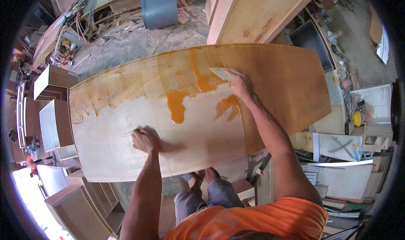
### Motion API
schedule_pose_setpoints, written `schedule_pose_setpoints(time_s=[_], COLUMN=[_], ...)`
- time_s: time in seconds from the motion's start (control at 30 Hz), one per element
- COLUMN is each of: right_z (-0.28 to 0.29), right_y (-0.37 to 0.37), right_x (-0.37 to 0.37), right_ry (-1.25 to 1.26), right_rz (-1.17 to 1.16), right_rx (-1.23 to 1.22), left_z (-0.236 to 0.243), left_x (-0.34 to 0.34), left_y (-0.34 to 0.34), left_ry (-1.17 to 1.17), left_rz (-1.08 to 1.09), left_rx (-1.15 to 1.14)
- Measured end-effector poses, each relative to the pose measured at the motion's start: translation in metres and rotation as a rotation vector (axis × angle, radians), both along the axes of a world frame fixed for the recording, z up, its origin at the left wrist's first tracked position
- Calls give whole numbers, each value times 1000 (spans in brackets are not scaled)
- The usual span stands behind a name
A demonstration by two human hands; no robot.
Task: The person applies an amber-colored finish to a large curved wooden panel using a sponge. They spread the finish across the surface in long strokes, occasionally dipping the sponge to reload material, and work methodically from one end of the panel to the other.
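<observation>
A large curved wooden panel [211,136] fills the middle, pale on the lower left, amber-stained along the top and over the right part. Glossy orange pools [176,110] lie near its middle. My right hand [240,86] grips a flat pale spreader [219,73], its blade at the orange liquid on the upper middle of the panel. My left hand [145,139] rests on the pale part at the left, fingers curled under; whether they hold anything is hidden.
Open white-lined boxes [55,124] stand at the left. Long boards [270,12] lean behind the panel, beside a blue-grey sheet [158,10]. Scrap wood litters the floor [93,56]. White panels [337,181] and a yellow object [357,117] sit at the right. My legs are below the near edge.
</observation>
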State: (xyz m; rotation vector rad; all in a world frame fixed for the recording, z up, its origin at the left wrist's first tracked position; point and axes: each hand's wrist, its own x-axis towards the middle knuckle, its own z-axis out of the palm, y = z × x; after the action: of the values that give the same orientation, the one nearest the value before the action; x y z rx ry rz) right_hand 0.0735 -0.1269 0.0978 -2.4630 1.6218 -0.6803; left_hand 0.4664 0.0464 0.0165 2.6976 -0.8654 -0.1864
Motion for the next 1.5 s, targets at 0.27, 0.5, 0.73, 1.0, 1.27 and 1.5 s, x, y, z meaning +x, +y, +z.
schedule_pose_setpoints(time_s=[0.27, 0.5, 0.73, 1.0, 1.27, 1.5], right_z=[-68, -49, -57, -61, -22, -26], right_y=[-150, -121, -149, -138, 38, 262], right_x=[41, 41, 32, 16, -20, -59], right_ry=[255, 270, 277, 269, 371, 306], right_rz=[-42, -16, -47, -49, -102, -155], right_rx=[-144, -91, -62, 56, 376, 458], left_z=[6, -3, -7, 1, -5, -4], left_x=[-3, 3, 2, 0, 2, 2], left_y=[-8, -9, -8, -7, 2, 5], left_ry=[-3, 7, 7, 16, -52, -41], left_rz=[8, 17, -7, -12, -43, -28], left_rx=[-5, -21, -32, -34, -28, -6])
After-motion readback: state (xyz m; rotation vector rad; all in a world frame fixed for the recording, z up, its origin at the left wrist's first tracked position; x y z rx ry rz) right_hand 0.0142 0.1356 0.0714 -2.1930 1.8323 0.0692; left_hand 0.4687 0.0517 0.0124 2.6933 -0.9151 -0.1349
